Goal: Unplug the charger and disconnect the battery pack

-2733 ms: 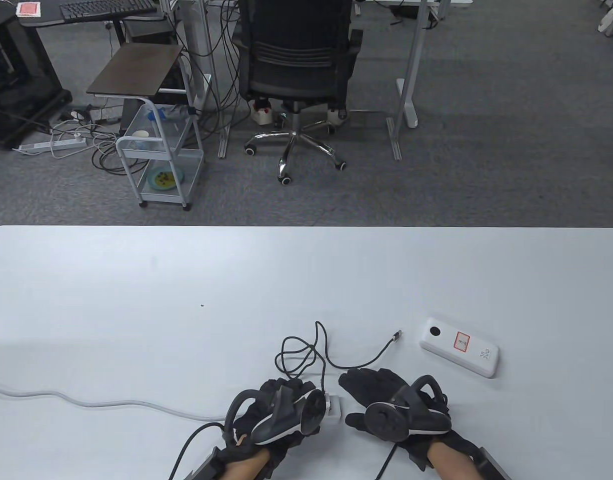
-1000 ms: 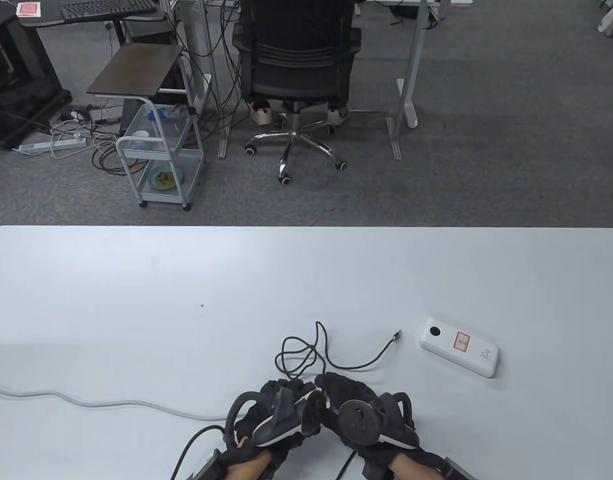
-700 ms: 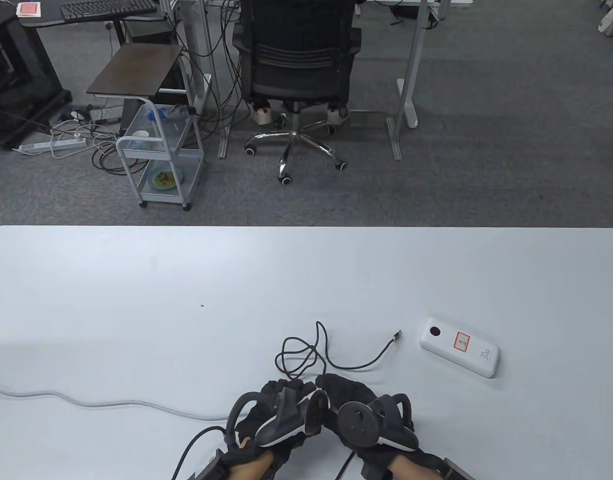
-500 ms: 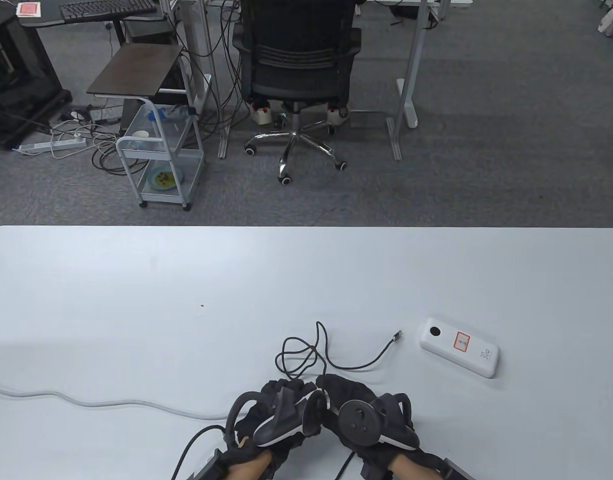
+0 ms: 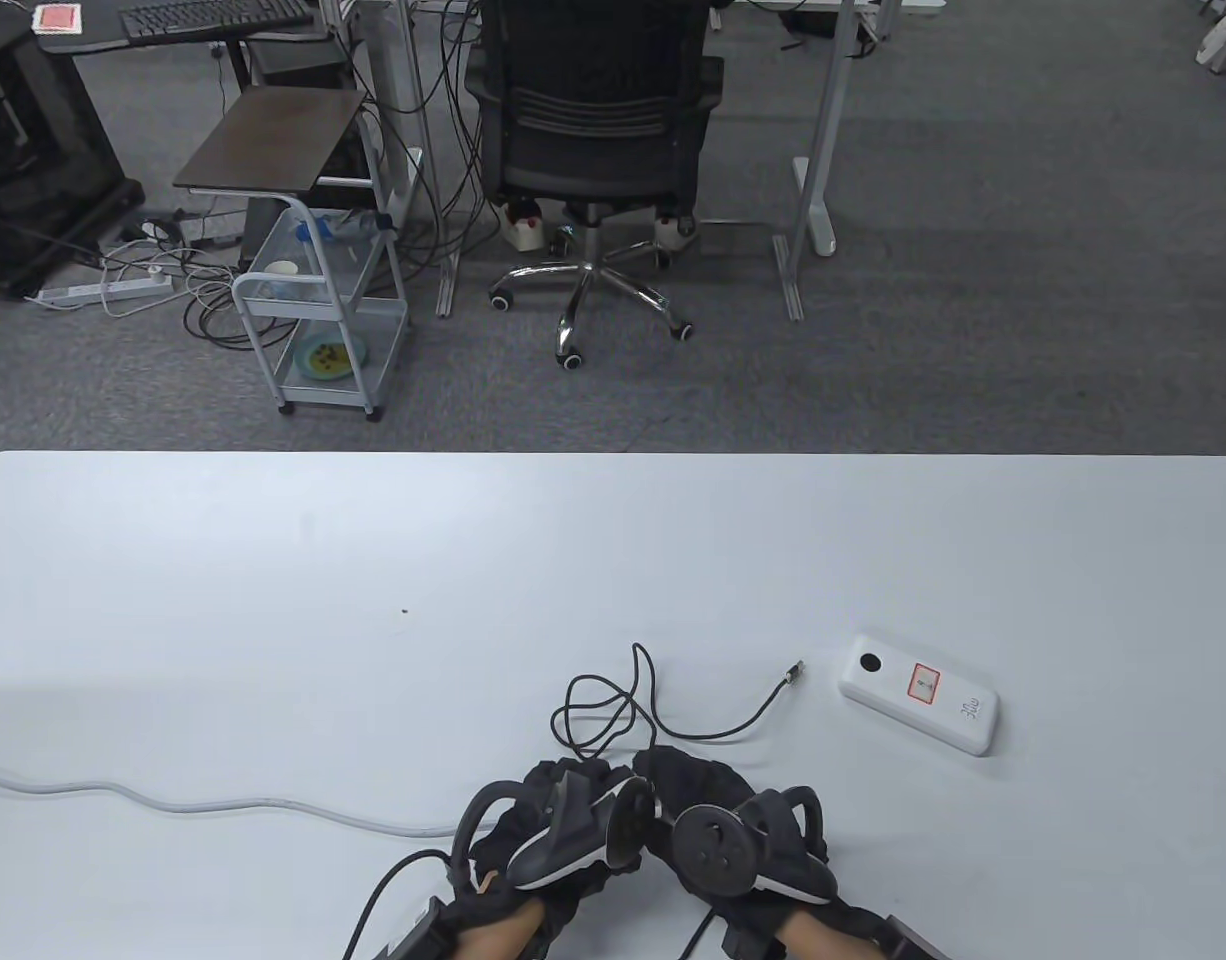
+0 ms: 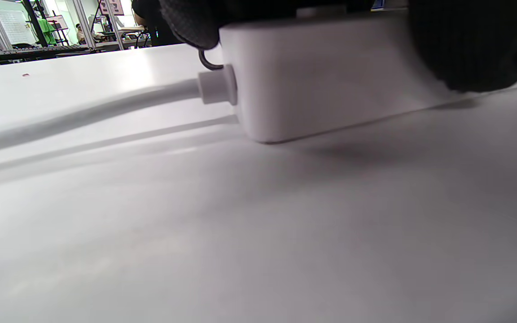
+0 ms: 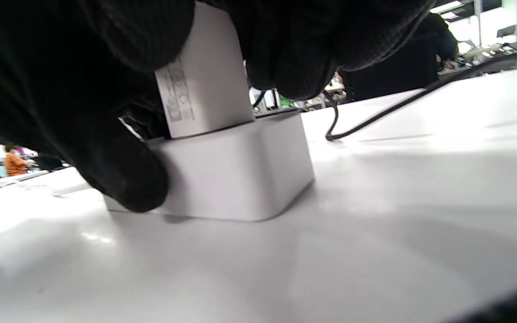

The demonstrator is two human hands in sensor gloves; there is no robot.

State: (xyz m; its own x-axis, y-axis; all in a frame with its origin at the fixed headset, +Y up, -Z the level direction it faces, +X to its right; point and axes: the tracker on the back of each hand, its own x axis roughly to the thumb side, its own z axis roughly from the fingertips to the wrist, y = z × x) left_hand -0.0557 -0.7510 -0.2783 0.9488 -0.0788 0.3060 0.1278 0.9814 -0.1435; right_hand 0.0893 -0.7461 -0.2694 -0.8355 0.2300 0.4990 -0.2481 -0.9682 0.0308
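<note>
My two hands sit side by side at the near edge of the bench. My right hand grips the one white charger, fingers wrapped around it as it stands in the single white power strip. My left hand presses down on that strip, its one grey cord trailing left. One black cable loops ahead, its free plug lying apart from the one white battery pack to the right.

Office: swivel chair, keyboard, desks, grey carpet.
</note>
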